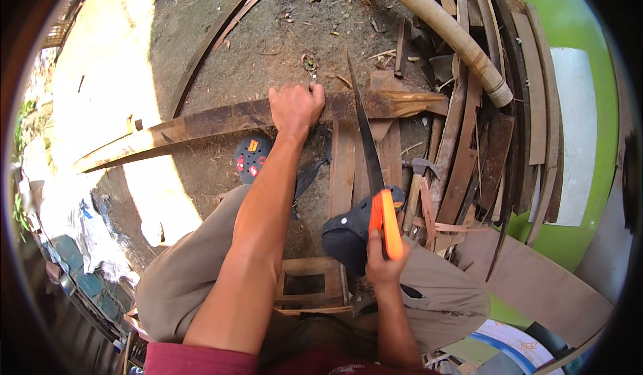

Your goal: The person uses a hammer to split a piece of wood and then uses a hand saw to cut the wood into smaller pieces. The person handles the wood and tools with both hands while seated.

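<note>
My left hand (pixel 297 110) is closed around a long weathered wooden board (pixel 228 118), which lies crosswise in front of me. Its right end is splintered and rests over other wood pieces. In my right hand (pixel 387 262) is the orange handle of a hand saw (pixel 370 148). The dark blade points away from me and crosses the board to the right of my left hand; whether its teeth touch the wood I cannot tell. Short planks (pixel 342 164) lie beneath the board there.
A claw hammer (pixel 420 168) lies right of the saw, beside a heap of old boards (pixel 462 140). A bamboo pole (pixel 449 30) rests on the heap. My feet wear dark clogs (pixel 252 157). Another curved plank (pixel 207 40) lies on the dirt ground at far left.
</note>
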